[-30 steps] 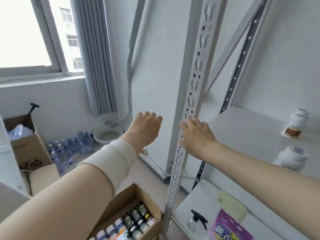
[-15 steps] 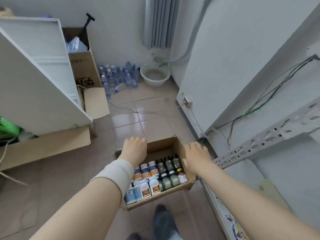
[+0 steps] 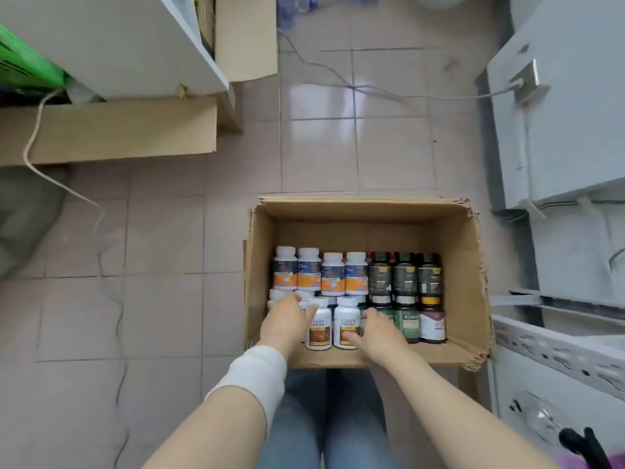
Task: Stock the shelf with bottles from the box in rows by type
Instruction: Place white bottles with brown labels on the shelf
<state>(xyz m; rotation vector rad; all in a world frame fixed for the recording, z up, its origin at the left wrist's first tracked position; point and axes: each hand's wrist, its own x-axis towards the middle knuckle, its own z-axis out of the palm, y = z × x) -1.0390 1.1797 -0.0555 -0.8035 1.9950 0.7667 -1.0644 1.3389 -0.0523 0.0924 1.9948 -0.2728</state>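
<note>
Two white bottles [image 3: 333,325] stand upright, caps up, in the cardboard box [image 3: 473,265], between the left hand [image 3: 287,321] and right hand [image 3: 378,330]. Both hands cup them, fingers spread, grip not confirmed. Dark bottles [image 3: 404,275] crowd beyond the right hand.

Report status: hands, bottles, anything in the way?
Both hands in box. Left hand and right hand flank two white bottles, grip unconfirmed. Nothing blocking.

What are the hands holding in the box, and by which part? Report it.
The left hand and right hand press the outer sides of two white bottles with red-brown labels, gripping the pair between them in the cardboard box.
</note>
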